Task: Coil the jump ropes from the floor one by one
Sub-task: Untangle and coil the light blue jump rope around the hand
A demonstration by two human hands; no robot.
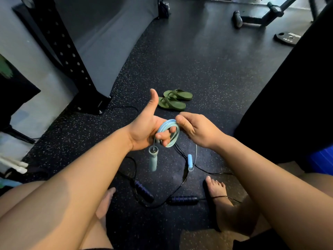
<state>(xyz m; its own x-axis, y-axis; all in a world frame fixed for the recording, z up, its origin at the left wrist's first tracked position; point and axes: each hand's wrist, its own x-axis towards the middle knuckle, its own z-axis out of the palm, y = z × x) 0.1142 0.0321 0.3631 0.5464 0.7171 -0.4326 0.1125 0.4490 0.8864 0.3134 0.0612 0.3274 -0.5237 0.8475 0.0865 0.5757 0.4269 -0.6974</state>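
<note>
Light-blue jump rope [169, 134], several loops wound over the fingers of the left hand [146, 130], thumb up; one handle [153, 159] dangles below. Right hand [194, 130] pinches the coil's top, its free end trailing to the second blue handle [190, 162]. Black jump rope [183, 199] lies uncoiled on speckled rubber floor [207, 73] between bare feet. Green sandals [174, 100] beyond.

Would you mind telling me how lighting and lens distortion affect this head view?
Head view: wide-angle bending curves the black perforated rack post; the far floor is bright, the right edge nearly black; the light-blue coiled jump rope stays sharp.
</note>
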